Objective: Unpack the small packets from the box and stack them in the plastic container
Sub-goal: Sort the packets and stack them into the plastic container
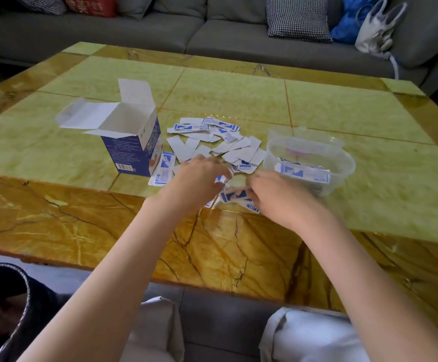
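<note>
Head view — packets being gathered for stacking.

Box (131, 142) stands open at left; loose packets (212, 142) lie scattered on the table (343, 113) between it and the plastic container (343, 168), which already holds a few. Left hand (199, 176) and right hand (278, 194) are both pinched around a small bundle (235, 197) — blurred. Next, likely: square the bundle, carry it right, lay it flat on the stack.
</note>
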Demonstrator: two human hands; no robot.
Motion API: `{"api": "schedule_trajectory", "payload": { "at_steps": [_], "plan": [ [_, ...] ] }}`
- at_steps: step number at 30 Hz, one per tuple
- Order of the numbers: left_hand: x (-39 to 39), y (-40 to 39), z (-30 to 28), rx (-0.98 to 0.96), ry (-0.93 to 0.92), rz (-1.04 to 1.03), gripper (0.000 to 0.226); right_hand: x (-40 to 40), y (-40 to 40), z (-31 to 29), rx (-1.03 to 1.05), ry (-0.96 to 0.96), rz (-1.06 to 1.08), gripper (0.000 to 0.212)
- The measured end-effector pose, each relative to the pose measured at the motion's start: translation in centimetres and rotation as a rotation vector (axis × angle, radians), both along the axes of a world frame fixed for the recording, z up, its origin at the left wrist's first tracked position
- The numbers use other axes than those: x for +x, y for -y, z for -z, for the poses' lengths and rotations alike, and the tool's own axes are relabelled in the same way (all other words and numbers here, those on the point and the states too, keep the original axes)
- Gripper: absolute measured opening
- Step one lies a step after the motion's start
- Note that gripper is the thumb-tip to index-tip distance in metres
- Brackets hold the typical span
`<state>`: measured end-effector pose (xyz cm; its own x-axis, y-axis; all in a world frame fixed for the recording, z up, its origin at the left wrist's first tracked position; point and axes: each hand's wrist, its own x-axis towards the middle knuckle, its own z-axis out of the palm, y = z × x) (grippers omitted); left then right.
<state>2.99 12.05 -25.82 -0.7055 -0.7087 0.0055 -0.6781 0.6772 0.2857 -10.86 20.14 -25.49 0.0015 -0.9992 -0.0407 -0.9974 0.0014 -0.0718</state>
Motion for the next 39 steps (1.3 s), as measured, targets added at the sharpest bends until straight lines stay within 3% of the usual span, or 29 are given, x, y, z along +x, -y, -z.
{"api": "schedule_trajectory", "payload": {
  "at_steps": [4, 8, 11, 13, 18, 20, 25, 29, 35, 39],
  "plan": [
    [-1.4, -0.6, 0.8, -0.08, 0.14, 0.079, 0.038, 0.0, -0.9, 0.8, -0.007, 0.01, -0.026, 0.031],
    [-1.9, -0.6, 0.6, -0.09, 0.206, 0.058, 0.039, -1.6, -1.1, 0.2, -0.047, 0.093, 0.028, 0.018],
    [-2.2, -0.8, 0.4, -0.06, 0.173, 0.037, 0.029, -2.1, -1.4, -0.5, -0.014, 0.319, 0.048, 0.018],
    [-2.1, -1.0, 0.0, 0.011, 0.06, 0.018, 0.024, -1.9, -1.6, -0.7, 0.045, 0.341, 0.005, 0.023],
    [-1.7, -1.8, -1.0, 0.105, -0.11, 0.081, 0.019, -1.4, -2.2, -0.4, 0.005, 0.134, -0.014, 0.019],
    [-1.3, -1.9, -1.2, 0.1, -0.065, 0.08, 0.028, -1.3, -2.5, -0.2, -0.088, 0.085, -0.024, 0.019],
    [-1.0, -2.1, -0.5, 0.095, 0.081, 0.076, 0.039, -1.1, -2.6, 1.3, -0.126, 0.003, -0.059, 0.049],
    [-1.6, -2.3, 0.5, 0.039, 0.113, 0.048, 0.034, -1.0, -2.6, 1.1, -0.151, -0.054, -0.103, 0.031],
    [-1.6, -2.7, -0.2, 0.048, 0.105, 0.057, 0.025, -2.1, -3.5, 0.4, -0.005, -0.067, 0.0, 0.024],
    [-1.6, -3.3, 0.0, 0.112, 0.064, 0.087, 0.029, -2.2, -3.7, 0.2, 0.116, -0.066, 0.031, 0.032]
  ]
}}
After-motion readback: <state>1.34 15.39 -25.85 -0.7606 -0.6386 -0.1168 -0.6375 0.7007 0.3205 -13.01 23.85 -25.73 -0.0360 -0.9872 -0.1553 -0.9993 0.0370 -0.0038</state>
